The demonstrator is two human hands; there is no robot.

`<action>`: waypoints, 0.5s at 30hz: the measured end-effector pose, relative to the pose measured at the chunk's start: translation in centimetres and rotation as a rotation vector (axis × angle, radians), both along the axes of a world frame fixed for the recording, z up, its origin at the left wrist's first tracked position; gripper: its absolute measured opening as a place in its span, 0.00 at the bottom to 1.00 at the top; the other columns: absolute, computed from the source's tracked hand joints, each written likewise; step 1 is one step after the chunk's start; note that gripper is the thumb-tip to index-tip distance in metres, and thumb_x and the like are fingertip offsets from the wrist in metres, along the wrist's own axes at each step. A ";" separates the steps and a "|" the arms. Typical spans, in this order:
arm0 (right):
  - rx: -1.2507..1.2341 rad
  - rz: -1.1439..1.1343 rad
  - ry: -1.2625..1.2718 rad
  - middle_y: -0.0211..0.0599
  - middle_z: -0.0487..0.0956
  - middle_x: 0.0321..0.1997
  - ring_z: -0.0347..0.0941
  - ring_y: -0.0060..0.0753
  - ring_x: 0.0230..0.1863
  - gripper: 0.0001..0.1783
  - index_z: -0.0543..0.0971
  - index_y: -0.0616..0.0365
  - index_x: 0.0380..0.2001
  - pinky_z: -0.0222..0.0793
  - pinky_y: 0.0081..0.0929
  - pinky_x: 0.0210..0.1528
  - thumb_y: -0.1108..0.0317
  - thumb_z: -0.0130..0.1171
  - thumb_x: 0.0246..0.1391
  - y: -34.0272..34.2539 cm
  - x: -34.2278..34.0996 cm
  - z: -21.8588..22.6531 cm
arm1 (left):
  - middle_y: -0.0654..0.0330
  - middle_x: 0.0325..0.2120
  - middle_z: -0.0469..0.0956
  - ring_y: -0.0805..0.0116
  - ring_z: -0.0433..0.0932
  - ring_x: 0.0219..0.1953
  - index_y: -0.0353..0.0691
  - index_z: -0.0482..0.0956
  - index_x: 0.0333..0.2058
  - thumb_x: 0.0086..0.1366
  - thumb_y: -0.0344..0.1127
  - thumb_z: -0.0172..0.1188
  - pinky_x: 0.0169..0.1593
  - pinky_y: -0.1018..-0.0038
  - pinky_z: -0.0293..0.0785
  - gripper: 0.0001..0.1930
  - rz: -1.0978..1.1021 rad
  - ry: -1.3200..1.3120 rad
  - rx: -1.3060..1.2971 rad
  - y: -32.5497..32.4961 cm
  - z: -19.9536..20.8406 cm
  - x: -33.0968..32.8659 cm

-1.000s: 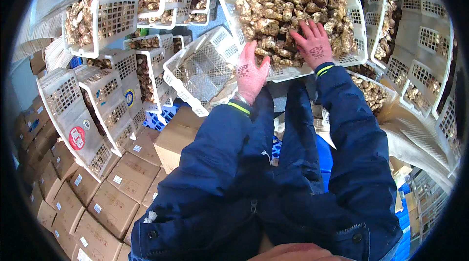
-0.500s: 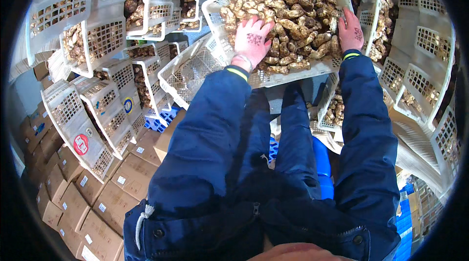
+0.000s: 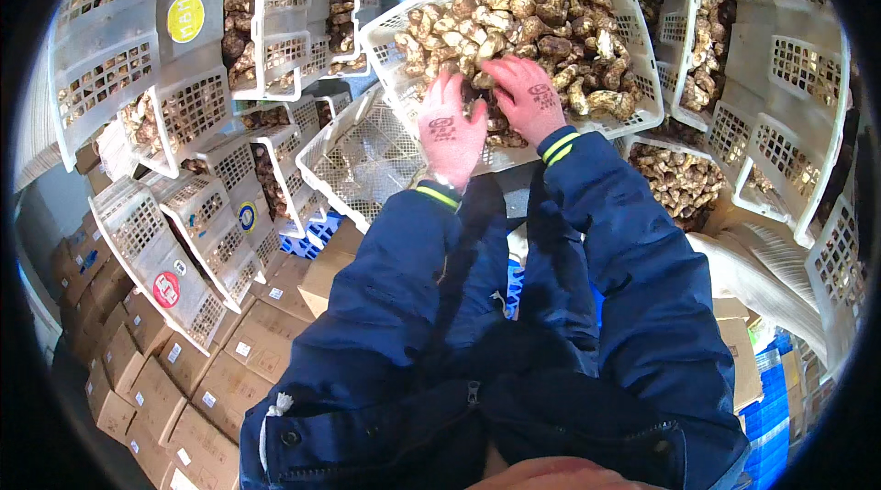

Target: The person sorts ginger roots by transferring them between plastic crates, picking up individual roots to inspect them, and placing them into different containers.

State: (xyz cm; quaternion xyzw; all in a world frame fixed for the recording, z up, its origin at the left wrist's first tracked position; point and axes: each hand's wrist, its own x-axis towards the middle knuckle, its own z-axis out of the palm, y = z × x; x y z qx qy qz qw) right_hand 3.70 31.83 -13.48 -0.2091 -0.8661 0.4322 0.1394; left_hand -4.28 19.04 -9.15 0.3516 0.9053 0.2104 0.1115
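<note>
Brown and cream mushrooms (image 3: pixel 551 8) fill a white plastic crate (image 3: pixel 647 123) in front of me. Both my hands wear pink gloves and reach into its near left part. My left hand (image 3: pixel 451 134) is bent round a dark mushroom (image 3: pixel 472 105), which shows between thumb and fingers. Just right of it, my right hand (image 3: pixel 532 99) rests over the pile, fingers stretched towards the left hand and thumb apart. The fingertips of both hands are partly hidden among the mushrooms.
A crate with a see-through mesh wall (image 3: pixel 353 155) sits lower left of the full one. Stacked mushroom crates (image 3: pixel 193 114) rise on the left, more crates (image 3: pixel 789 123) on the right. Cardboard boxes (image 3: pixel 239 343) cover the lower left. Another crate of mushrooms (image 3: pixel 677 183) stands by my right sleeve.
My right hand has moved left from the crate's right edge to beside my left hand. The left hand has drawn slightly nearer and turned. The view has shifted a little.
</note>
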 end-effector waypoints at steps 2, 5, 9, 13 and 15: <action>0.043 -0.047 0.101 0.45 0.76 0.42 0.72 0.47 0.45 0.21 0.75 0.54 0.44 0.68 0.37 0.49 0.77 0.52 0.42 2.0 1.5 -0.2 | 0.48 0.52 0.66 0.46 0.63 0.55 0.37 0.69 0.50 0.48 0.37 0.63 0.58 0.61 0.59 0.29 -0.084 -0.085 0.096 2.7 -0.2 0.8; 0.271 -0.510 -0.249 0.46 0.74 0.47 0.70 0.48 0.48 0.24 0.71 0.55 0.50 0.65 0.38 0.51 0.64 0.57 0.47 5.9 3.0 1.8 | 0.52 0.54 0.64 0.51 0.58 0.59 0.48 0.69 0.52 0.50 0.44 0.61 0.62 0.58 0.51 0.28 -0.411 -0.033 -0.103 3.2 -0.7 1.2; 0.263 -0.483 -0.511 0.44 0.72 0.50 0.69 0.46 0.49 0.33 0.63 0.49 0.57 0.66 0.39 0.48 0.60 0.59 0.47 9.1 6.9 -2.0 | 0.56 0.50 0.69 0.55 0.61 0.57 0.50 0.72 0.47 0.51 0.50 0.59 0.61 0.58 0.50 0.25 -0.425 -0.060 -0.296 1.6 -2.2 1.8; -0.600 -0.739 -0.047 0.41 0.73 0.48 0.71 0.35 0.46 0.30 0.62 0.61 0.58 0.67 0.26 0.46 0.72 0.55 0.51 9.4 8.5 -3.4 | 0.52 0.51 0.68 0.51 0.63 0.55 0.46 0.73 0.46 0.47 0.49 0.63 0.60 0.57 0.54 0.27 -0.199 -0.013 -0.283 -3.2 -1.8 0.3; -1.075 -0.785 0.190 0.34 0.74 0.39 0.70 0.24 0.38 0.29 0.62 0.65 0.58 0.69 0.23 0.41 0.74 0.54 0.52 8.0 7.9 -1.5 | 0.50 0.51 0.68 0.49 0.63 0.55 0.43 0.73 0.45 0.46 0.45 0.65 0.58 0.57 0.56 0.27 -0.174 -0.025 -0.146 -5.1 -2.6 0.1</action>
